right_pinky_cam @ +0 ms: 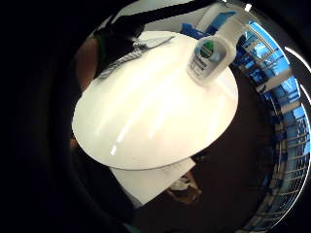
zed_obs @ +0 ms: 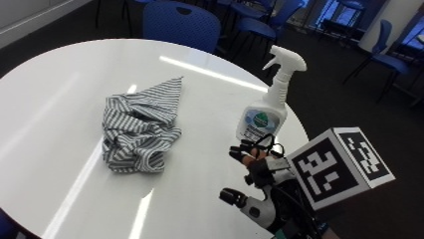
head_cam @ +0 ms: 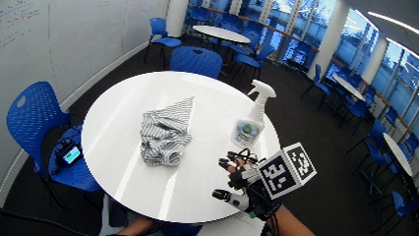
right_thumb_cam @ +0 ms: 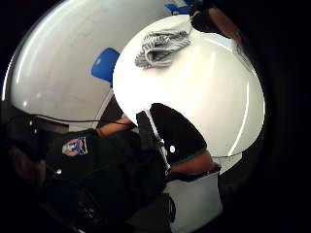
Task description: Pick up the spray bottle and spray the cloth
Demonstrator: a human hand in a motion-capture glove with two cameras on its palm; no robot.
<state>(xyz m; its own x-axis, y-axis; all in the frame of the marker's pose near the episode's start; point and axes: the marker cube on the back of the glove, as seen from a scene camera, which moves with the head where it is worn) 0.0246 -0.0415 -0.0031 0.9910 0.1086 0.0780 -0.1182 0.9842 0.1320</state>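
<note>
Nearest the outside camera, the gloved right hand [zed_obs: 262, 172] hangs over the table's near edge, holding nothing; its fingers [zed_obs: 242, 152] look loosely curled and apart, though the rig on the back of the hand hides most of them, so how far they spread is hard to judge. Just beyond the fingertips stands the spray bottle [zed_obs: 265, 112], upright on the round white table [zed_obs: 59, 84], near the hand but not touching it; its white trigger head points away from the cloth, and a green and blue label faces the hand. Well to the side of the bottle, toward the table's middle, lies the striped grey and white cloth [zed_obs: 140, 127], crumpled in a heap with one corner drawn out to a point; bottle and cloth are apart. From the little finger side palm view the bottle [right_pinky_cam: 210, 56] stands at the table's rim; blue chairs [head_cam: 34, 118] surround the table.
</note>
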